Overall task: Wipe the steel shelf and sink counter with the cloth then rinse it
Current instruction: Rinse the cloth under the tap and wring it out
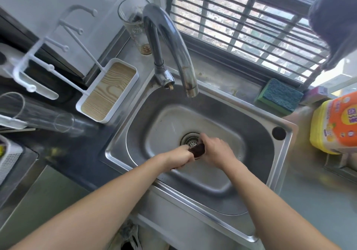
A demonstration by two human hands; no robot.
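Reaching down into the steel sink (257,126), left hand (178,156) and right hand (217,151) meet over the drain strainer (190,139), both grips clenched around the dark wadded cloth (198,150).

both arms outstretched, left hand (178,158) and right hand (216,153) clenched close together

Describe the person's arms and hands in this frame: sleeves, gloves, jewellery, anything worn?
Both forearms are bare up to the frame edge, so no sleeves show. The left hand and right hand wear no gloves. No watch, bracelet or wristband shows on either wrist. No rings are visible, though the fingers are partly hidden and slightly blurred. No markings or tattoos show.
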